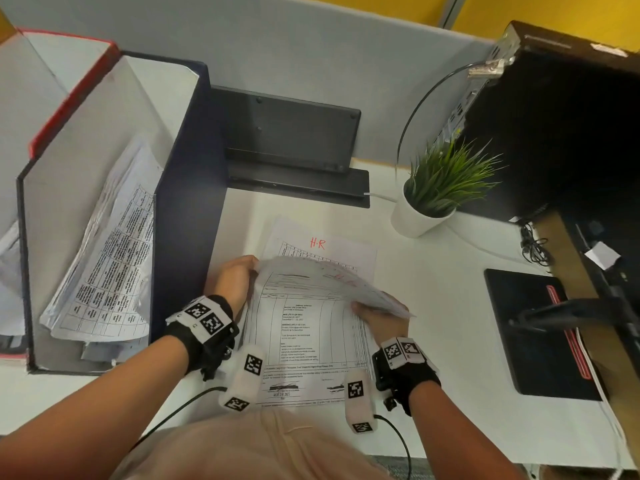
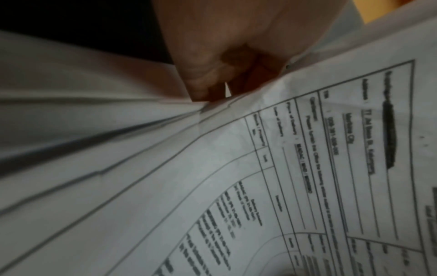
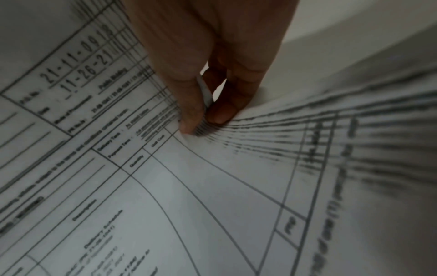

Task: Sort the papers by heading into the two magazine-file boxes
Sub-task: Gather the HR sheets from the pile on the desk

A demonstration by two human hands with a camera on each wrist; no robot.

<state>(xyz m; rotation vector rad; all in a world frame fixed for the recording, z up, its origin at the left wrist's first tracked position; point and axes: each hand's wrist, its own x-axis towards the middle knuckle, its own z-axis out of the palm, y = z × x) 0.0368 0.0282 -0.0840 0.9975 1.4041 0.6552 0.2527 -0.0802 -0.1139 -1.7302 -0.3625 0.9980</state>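
A stack of printed forms (image 1: 304, 337) lies on the white desk (image 1: 443, 306) in front of me. Both hands lift the top sheet (image 1: 332, 282) off it. My left hand (image 1: 235, 278) pinches the sheet's left edge, and the left wrist view shows the curled fingers (image 2: 212, 74) on the paper. My right hand (image 1: 377, 315) pinches its right edge between thumb and fingers (image 3: 189, 112). Behind lies a sheet headed "H.R" in red (image 1: 318, 243). At the left stand a navy magazine file (image 1: 187, 209) with tabular papers (image 1: 107, 265) inside and a red-edged file (image 1: 72, 91).
A potted green plant (image 1: 440, 188) stands right of the papers. A black keyboard (image 1: 287, 133) leans on the grey partition behind. A computer tower (image 1: 561, 126) and a black notebook (image 1: 533, 334) sit at the right. Cables trail along the desk's front edge.
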